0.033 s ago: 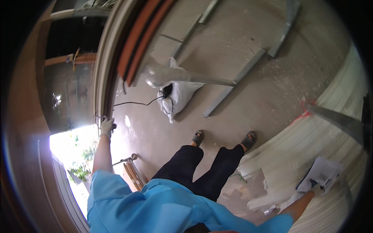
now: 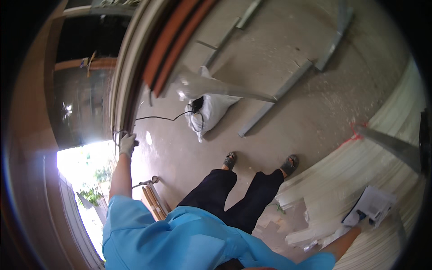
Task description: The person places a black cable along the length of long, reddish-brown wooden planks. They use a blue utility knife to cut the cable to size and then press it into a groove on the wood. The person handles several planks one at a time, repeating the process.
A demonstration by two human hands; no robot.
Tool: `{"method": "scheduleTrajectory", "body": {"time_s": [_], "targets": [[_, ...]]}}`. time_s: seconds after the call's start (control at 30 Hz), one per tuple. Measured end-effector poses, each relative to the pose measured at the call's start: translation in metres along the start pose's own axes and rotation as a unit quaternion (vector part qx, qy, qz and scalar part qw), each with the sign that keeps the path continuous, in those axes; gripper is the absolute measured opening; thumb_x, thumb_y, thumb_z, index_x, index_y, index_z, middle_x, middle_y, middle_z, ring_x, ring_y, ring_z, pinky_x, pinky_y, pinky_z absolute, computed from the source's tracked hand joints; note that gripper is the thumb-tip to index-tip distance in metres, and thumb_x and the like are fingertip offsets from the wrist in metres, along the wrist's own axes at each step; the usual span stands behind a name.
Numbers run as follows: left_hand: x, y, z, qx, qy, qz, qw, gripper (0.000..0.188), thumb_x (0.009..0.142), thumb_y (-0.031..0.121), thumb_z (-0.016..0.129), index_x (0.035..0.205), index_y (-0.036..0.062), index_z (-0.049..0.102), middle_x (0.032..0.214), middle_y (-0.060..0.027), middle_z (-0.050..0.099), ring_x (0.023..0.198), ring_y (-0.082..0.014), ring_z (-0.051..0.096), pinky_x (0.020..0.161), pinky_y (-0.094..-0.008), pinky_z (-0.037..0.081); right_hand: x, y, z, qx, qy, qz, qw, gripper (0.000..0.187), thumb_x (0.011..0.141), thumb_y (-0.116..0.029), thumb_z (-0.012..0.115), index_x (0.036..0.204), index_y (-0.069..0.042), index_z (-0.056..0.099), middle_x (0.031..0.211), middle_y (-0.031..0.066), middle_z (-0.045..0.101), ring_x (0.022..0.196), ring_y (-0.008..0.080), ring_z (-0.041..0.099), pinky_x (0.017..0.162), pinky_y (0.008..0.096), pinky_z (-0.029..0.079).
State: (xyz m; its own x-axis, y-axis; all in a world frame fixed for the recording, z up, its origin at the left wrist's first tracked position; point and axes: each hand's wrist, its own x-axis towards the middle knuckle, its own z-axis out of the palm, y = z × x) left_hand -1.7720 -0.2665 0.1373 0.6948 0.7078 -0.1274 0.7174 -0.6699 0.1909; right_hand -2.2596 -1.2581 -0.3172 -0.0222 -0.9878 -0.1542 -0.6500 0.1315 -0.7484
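Observation:
My left hand [image 2: 127, 144], in a pale glove, is at the lower end of the long upright brown and beige profiles [image 2: 120, 96]. Its fingers are curled around something dark and small that I cannot make out. Out to the right, my right hand [image 2: 357, 219] also looks gloved and reaches to a white sheet or pad [image 2: 370, 201] with dark marks, lying over the pale long strips. Its fingers blend into the white and dark patches there, so their grip is unclear.
A white sack [image 2: 215, 110] with a black cable sits on the floor ahead. Grey metal bars [image 2: 279, 96] lie beyond it, and an orange-brown panel [image 2: 173, 45] rises at upper left. Pale strips [image 2: 324, 180] are stacked at right. Bundled boards [image 2: 154, 203] stand by the bright doorway.
The view has turned slightly, so the floor things sit a little further right. My left hand stays at the profiles' end; my right hand stays by the white sheet.

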Motion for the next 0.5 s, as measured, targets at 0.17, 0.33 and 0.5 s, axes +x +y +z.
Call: {"method": "scheduleTrajectory", "body": {"time_s": [0.17, 0.33, 0.5], "targets": [[-0.015, -0.01, 0.007, -0.147, -0.043, 0.061, 0.986, 0.029, 0.095, 0.03, 0.067, 0.113, 0.0075, 0.07, 0.076, -0.0048, 0.069, 0.061, -0.0121, 0.062, 0.053, -0.0289, 0.04, -0.158, -0.083, 0.015, 0.34, -0.271, 0.102, 0.895, 0.078, 0.089, -0.012, 0.077, 0.152, -0.004, 0.032, 0.128, 0.0153, 0.059, 0.103, 0.0276, 0.063, 0.089, 0.0447, 0.056], [-0.032, -0.031, -0.017, -0.333, -0.171, 0.064, 0.925, 0.036, 0.101, 0.031, 0.064, 0.125, 0.0044, 0.064, 0.081, -0.0069, 0.071, 0.065, -0.01, 0.057, 0.059, -0.0243, 0.04, -0.395, -0.249, 0.096, 0.316, -0.47, 0.241, 0.788, 0.046, 0.093, -0.004, 0.066, 0.134, -0.014, 0.047, 0.095, 0.0057, 0.054, 0.088, 0.0198, 0.058, 0.087, 0.0422, 0.051], [-0.043, -0.076, -0.072, -0.495, -0.278, 0.192, 0.801, 0.032, 0.101, 0.027, 0.064, 0.125, 0.0058, 0.068, 0.095, -0.0075, 0.072, 0.086, -0.0132, 0.061, 0.076, -0.0267, 0.047, -0.721, -0.437, 0.103, 0.151, -0.766, -0.051, 0.622, 0.054, 0.083, -0.012, 0.078, 0.134, -0.007, 0.058, 0.097, 0.0012, 0.062, 0.069, 0.0072, 0.056, 0.059, 0.0239, 0.047]]}}
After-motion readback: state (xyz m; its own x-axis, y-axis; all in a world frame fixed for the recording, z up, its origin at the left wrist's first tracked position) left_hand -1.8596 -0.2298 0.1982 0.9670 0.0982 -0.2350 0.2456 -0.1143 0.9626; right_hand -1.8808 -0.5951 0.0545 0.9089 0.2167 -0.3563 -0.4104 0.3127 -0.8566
